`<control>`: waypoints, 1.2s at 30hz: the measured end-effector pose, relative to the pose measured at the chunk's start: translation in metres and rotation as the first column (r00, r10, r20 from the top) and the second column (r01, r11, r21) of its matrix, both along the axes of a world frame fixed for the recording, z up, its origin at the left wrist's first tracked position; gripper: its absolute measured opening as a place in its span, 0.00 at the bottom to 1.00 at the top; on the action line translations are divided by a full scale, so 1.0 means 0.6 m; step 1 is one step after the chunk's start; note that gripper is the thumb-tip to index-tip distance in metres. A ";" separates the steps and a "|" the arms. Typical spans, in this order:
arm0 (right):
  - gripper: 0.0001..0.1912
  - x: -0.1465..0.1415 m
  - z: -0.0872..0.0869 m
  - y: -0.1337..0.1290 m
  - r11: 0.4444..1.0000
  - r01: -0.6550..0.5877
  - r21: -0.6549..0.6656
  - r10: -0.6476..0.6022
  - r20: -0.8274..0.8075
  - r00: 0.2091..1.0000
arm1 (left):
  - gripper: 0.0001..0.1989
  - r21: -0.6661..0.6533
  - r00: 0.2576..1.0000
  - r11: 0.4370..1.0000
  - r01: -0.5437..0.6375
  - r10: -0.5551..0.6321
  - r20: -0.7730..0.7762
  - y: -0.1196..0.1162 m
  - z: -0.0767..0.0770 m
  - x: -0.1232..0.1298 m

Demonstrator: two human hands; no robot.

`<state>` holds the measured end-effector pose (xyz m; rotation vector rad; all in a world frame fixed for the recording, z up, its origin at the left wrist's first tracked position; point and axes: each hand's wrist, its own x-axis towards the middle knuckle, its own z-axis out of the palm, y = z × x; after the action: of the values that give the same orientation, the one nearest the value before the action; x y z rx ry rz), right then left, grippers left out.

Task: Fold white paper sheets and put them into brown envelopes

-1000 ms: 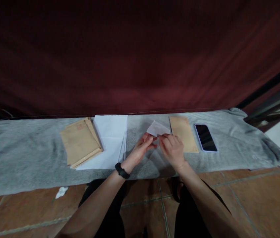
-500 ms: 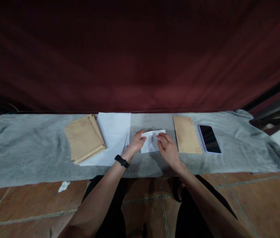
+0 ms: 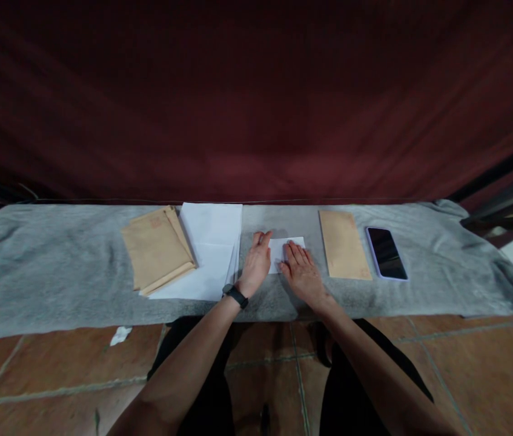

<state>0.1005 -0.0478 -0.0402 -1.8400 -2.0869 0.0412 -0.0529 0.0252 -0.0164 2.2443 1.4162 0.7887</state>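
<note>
A small white paper (image 3: 276, 254) lies on the grey cloth-covered tabletop (image 3: 74, 272) between my two hands. It looks folded, plain and nearly flat, its far edge straight, its near right part hidden beneath my right hand (image 3: 302, 272). That hand is spread flat over it, palm down, not gripping. My left hand (image 3: 257, 261) is on its side at the paper's left edge, fingertips a little apart (whether it touches the paper, I can't tell). Right of my right hand lies a single brown envelope (image 3: 346, 245), and beyond that a phone (image 3: 386, 254). Left of my left hand, a pile of brown envelopes (image 3: 156, 249) overlaps larger white sheets (image 3: 211, 233). What any envelope contains can't be seen.
</note>
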 end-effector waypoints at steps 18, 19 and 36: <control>0.29 0.007 -0.007 -0.004 1.000 0.008 0.002 -0.008 0.053 0.999 | 0.27 0.109 0.911 0.980 0.165 -0.109 -0.397 -0.045 0.007 0.011; 0.29 0.007 -0.007 -0.004 1.000 0.009 -0.001 -0.009 0.060 0.998 | 0.27 0.087 0.910 0.977 0.196 -0.148 -0.387 -0.050 0.003 0.015; 0.29 0.027 -0.011 -0.015 0.998 0.050 0.024 -0.051 0.042 0.998 | 0.27 0.058 0.892 0.993 0.103 -0.067 -0.446 -0.053 -0.017 0.013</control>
<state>0.1168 -0.0571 -0.0468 -1.8944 -2.0595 -0.0352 -0.0450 -0.0067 -0.0263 2.6474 1.4798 0.3131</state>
